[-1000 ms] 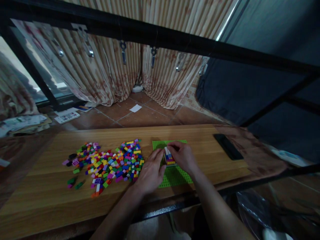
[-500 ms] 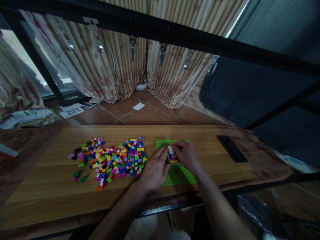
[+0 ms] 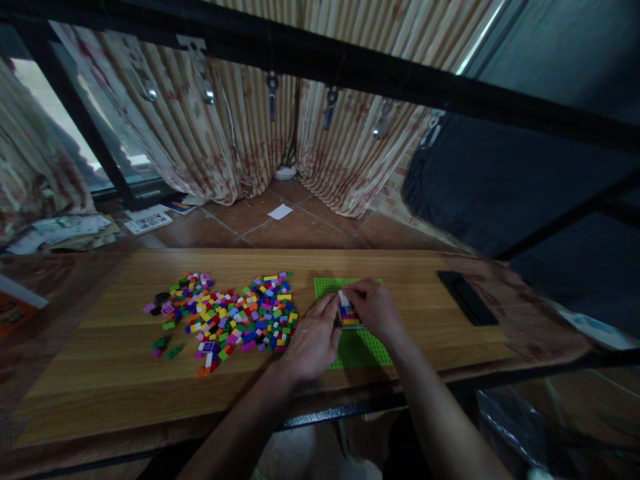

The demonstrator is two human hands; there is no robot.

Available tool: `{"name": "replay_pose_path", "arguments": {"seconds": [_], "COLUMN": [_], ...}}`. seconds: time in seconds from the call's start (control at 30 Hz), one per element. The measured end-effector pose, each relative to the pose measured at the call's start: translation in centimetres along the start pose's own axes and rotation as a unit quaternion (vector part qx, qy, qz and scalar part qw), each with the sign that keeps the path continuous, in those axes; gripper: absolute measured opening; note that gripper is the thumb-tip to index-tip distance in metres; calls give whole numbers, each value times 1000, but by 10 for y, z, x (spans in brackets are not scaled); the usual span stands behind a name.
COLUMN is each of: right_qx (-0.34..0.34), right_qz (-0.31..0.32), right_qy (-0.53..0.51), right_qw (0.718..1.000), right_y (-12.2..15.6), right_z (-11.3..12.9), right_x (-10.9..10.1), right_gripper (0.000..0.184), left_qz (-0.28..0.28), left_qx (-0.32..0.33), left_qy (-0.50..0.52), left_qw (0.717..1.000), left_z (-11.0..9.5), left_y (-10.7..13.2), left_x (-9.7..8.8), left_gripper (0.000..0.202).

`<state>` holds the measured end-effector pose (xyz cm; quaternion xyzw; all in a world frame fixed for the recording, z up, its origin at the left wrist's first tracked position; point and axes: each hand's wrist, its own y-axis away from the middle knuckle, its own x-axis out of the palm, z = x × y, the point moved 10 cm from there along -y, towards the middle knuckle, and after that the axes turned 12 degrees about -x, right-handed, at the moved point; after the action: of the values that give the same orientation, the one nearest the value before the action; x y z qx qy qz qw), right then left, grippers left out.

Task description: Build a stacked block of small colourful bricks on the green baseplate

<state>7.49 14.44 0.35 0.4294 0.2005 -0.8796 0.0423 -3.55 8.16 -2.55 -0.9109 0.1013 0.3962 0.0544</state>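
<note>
Evidently I have a small multicoloured plastic-brick build [image 3: 350,319] on the green studded baseplate [image 3: 361,351]; left hand [image 3: 314,337] beside it, right hand [image 3: 376,310] narrowed, both grips unclear; many loose multicoloured plastic bricks [image 3: 240,315] lie unused.

Wooden table [image 3: 415,287] as landmark: black phone-like slab [image 3: 467,298] lies flat near its right end, brown cloth [image 3: 537,317] spreads past that end, clear plastic bag [image 3: 515,413] sits lower, off the near right corner. Beyond its far edge, tiled floor [image 3: 320,232] with a small white sheet [image 3: 280,212], striped curtains [image 3: 250,147] behind; a loose paper pile [image 3: 70,232] and printed booklet [image 3: 149,222] past the far left corner. Above the table's far side runs a dark bar [image 3: 310,48], metal hooks [image 3: 329,113] showing below it.
</note>
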Motion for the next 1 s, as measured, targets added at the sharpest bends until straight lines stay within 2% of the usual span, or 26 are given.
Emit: {"name": "replay_pose_path", "arguments": {"seconds": [0.17, 0.47, 0.7, 0.83, 1.0], "right_qx": [-7, -6, 3, 3, 20], "right_qz": [2, -18, -27, -38, -49], "right_qy": [17, -74, -97, -93, -103], "right_qw": [1000, 997, 995, 995, 993], "right_y": [0, 6, 7, 7, 8], "right_z": [2, -10, -14, -13, -19], "right_x": [0, -1, -3, -3, 0], "right_gripper": [23, 28, 28, 22, 21], "left_qz": [-8, -10, -38, -49, -63], "left_qx": [5, -2, -2, 20, 57], "left_qy": [-1, 8, 38, 20, -26], "left_qw": [1000, 1000, 999, 998, 996], "left_z": [-2, 1, 2, -5, -14], "left_y": [1, 0, -2, 2, 8], "left_x": [-2, 0, -10, -12, -5], "left_gripper": [56, 56, 56, 56, 52]}}
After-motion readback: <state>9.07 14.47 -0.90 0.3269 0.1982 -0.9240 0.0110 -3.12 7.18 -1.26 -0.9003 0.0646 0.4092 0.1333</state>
